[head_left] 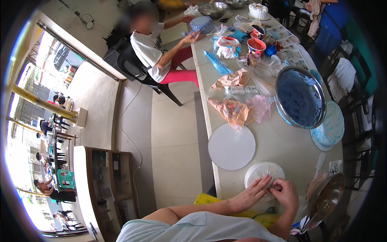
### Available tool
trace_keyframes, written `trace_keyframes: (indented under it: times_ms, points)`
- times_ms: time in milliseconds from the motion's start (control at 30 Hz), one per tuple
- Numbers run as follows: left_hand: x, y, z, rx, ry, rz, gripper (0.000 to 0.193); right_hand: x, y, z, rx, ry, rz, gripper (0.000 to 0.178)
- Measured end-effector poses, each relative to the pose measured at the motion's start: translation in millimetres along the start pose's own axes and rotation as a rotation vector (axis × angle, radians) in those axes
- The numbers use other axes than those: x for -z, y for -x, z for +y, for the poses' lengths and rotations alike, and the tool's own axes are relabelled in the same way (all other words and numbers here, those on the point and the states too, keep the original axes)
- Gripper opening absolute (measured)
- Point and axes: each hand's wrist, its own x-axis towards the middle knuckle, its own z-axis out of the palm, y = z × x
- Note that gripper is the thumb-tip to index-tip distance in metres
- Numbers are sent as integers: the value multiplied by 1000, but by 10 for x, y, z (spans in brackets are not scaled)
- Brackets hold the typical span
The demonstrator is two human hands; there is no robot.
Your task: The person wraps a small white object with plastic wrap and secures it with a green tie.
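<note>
In front of me at the near end of the table is a white round stand (pixel 251 176) with a pale, slightly shiny top. My left hand (pixel 253 194) reaches over its near edge, fingers stretched out and held together, palm turned toward the right hand. Close beside those fingertips my right hand (pixel 285 194) is closed in a pinch. Something small and dark shows at its fingertips, too small to name. A flat white round board (pixel 231 146) lies just beyond the stand.
A steel bowl of dark blue frosting (pixel 300 99) stands at the right, beside a blue-and-white cake (pixel 331 125). A tilted metal bowl (pixel 328 197) sits near my right arm. Frosting-smeared piping bags (pixel 229 111) lie mid-table. A person (pixel 151 52) works on a blue cake (pixel 202 25) at the far left.
</note>
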Motion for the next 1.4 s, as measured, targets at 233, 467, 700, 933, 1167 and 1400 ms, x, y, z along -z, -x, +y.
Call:
trace_keyframes:
  times_ms: [233, 467, 700, 933, 1167, 1400]
  points:
    - [65, -30, 22, 5, 30, -23, 29, -49, -19, 125, -48, -159, 13, 11]
    - [78, 4, 26, 28, 36, -14, 33, -30, -16, 111, 69, -314, 112, 9]
    - [9, 3, 7, -31, 60, 38, 30, 39, 97, 128, -44, -457, 42, 5]
    - [-46, -22, -128, 24, 0, 93, 35, 21, -134, 393, 157, -353, 19, 20]
    - [-20, -141, 35, 69, 5, 102, 34, 10, 105, 355, 155, -142, 46, 27]
    - [9, -104, -28, -51, -45, 101, 32, -69, -62, 419, 210, -345, 3, 19]
